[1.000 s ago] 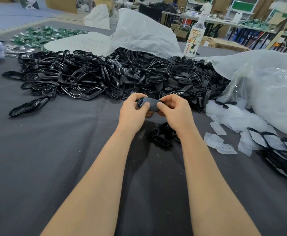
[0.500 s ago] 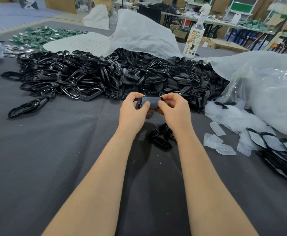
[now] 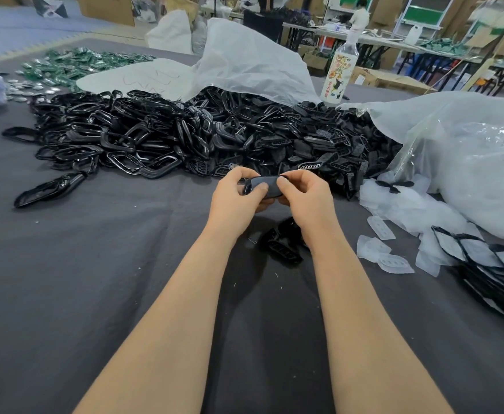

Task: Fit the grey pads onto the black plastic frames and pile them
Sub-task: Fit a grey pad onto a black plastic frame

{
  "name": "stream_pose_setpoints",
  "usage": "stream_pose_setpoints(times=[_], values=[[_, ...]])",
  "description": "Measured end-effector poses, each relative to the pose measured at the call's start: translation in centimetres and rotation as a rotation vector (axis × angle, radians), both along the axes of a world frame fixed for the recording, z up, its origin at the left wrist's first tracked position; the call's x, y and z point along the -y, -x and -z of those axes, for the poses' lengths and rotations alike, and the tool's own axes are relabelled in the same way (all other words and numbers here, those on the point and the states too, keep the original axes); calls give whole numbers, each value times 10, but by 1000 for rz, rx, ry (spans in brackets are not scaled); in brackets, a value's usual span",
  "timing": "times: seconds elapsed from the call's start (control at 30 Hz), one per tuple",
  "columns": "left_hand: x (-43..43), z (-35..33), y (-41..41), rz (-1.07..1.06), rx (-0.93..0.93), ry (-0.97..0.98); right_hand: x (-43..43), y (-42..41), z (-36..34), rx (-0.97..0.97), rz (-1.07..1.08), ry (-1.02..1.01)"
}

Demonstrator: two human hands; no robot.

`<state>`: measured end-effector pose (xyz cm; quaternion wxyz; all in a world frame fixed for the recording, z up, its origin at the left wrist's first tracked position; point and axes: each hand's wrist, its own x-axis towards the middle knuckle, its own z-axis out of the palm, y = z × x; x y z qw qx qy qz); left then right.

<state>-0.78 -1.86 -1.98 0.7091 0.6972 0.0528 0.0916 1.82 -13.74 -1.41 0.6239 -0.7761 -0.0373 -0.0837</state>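
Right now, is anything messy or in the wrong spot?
Yes. One long shiny black plastic frame lies by itself on the dark grey cloth, apart from the big heap of black frames, on its left.

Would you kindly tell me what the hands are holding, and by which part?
A grey pad, held by its two ends: the left hand pinches its left end, the right hand its right end, thumbs on its face.
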Motion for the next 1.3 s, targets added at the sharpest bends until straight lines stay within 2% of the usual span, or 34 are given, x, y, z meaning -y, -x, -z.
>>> stream_pose_setpoints(times=[0.23,0.33,0.9,1.1,1.3], values=[[1,-1,1,-39,-18,54,-3,1,0,-110,-73,-162],[4,-4,3,-18,-16,31,-6,3,-1,-118,-92,-159],[2,-5,2,5,-62,181,-1,0,-3,-181,-108,-206],[1,-2,1,-21,-29,156,3,-3,3,-39,32,136],[0,1,-1,17,-55,-16,7,-2,3,-79,70,73]])
